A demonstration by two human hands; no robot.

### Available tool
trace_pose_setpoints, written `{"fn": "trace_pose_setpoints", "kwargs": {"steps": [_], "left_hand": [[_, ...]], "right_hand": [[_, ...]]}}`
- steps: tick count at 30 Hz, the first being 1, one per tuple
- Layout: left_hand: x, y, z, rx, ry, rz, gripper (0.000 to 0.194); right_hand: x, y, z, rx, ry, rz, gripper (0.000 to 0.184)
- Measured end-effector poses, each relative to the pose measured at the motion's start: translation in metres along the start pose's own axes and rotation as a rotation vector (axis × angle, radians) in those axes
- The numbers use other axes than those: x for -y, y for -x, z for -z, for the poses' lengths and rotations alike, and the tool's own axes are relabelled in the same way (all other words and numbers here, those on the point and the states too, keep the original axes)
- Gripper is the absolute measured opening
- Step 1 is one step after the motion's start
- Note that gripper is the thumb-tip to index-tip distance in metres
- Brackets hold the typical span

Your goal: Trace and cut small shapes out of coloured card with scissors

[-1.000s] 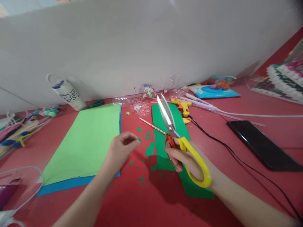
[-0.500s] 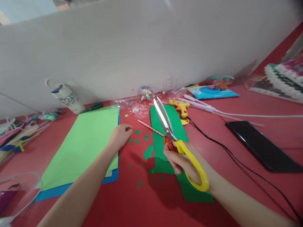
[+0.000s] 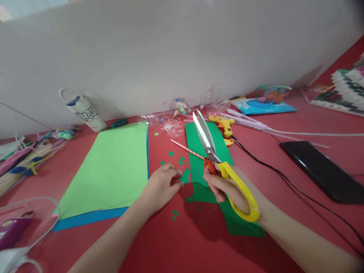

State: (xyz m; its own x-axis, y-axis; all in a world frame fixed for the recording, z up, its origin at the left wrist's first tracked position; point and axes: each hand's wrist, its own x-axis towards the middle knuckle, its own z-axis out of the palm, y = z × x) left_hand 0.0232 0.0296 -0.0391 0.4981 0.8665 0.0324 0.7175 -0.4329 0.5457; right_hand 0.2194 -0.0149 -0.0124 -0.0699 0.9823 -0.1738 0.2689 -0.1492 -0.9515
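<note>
Scissors (image 3: 241,195) with a yellow handle loop, an orange-red one and metal blades are gripped in my right hand (image 3: 223,185). The blades point up and away, slightly parted, above dark green paper (image 3: 196,151). My left hand (image 3: 163,185) is low over the red table, palm down, with thumb and forefinger apart. Its fingertips are at the edge of a green paper scrap (image 3: 185,176); whether they touch it I cannot tell. Small green cuttings (image 3: 181,160) and a green paper star (image 3: 171,153) lie around it. A pink striped stick (image 3: 186,148) runs toward the scissors.
Light green sheets (image 3: 113,163) rest over blue paper (image 3: 91,220) on the left. A white tumbler (image 3: 88,115) leans near the wall. To the right are a yellow glue gun (image 3: 224,125) with a black cord, a black phone (image 3: 321,170) and a blue packet (image 3: 264,107).
My left hand has moved right and nearer, off the light green sheet to the green scrap, and its fingers have spread. My right hand still holds the scissors. The view has shifted slightly.
</note>
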Motion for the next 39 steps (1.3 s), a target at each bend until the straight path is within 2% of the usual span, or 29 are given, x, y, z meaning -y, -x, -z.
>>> {"fn": "trace_pose_setpoints", "kwargs": {"steps": [4, 8, 13, 18, 20, 23, 27, 31, 34, 39], "left_hand": [[-0.007, 0.0, -0.011, -0.09, -0.092, 0.075, 0.012], [-0.012, 0.003, -0.015, -0.096, -0.136, 0.085, 0.017], [-0.011, 0.004, -0.015, -0.066, -0.185, 0.003, 0.004], [-0.007, 0.005, -0.015, -0.06, -0.248, -0.064, 0.018], [-0.008, 0.006, -0.015, -0.043, -0.291, -0.097, 0.026], [-0.014, 0.005, -0.015, 0.022, -0.38, -0.156, 0.019], [-0.025, 0.005, -0.015, 0.1, -0.491, -0.203, 0.016], [-0.03, 0.006, -0.016, 0.127, -0.525, -0.219, 0.016], [-0.032, 0.007, -0.018, 0.121, -0.516, -0.205, 0.018], [-0.041, 0.011, -0.019, 0.108, -0.431, -0.134, 0.025]], "right_hand": [[-0.002, 0.0, -0.003, -0.004, 0.009, 0.001, 0.03], [0.001, 0.001, -0.005, -0.022, 0.012, -0.021, 0.031], [0.003, 0.0, -0.007, -0.031, 0.015, -0.033, 0.031], [0.002, -0.001, -0.007, -0.047, 0.043, -0.051, 0.029], [0.0, -0.002, -0.006, -0.059, 0.044, -0.049, 0.024], [-0.005, -0.004, -0.004, -0.055, 0.053, -0.051, 0.019], [-0.008, -0.006, -0.002, -0.023, 0.041, -0.026, 0.021], [-0.006, -0.006, 0.0, -0.047, 0.056, -0.029, 0.024], [-0.006, -0.007, 0.002, -0.044, 0.105, -0.046, 0.02], [-0.012, -0.014, 0.007, -0.156, 0.363, -0.014, 0.016]]}}
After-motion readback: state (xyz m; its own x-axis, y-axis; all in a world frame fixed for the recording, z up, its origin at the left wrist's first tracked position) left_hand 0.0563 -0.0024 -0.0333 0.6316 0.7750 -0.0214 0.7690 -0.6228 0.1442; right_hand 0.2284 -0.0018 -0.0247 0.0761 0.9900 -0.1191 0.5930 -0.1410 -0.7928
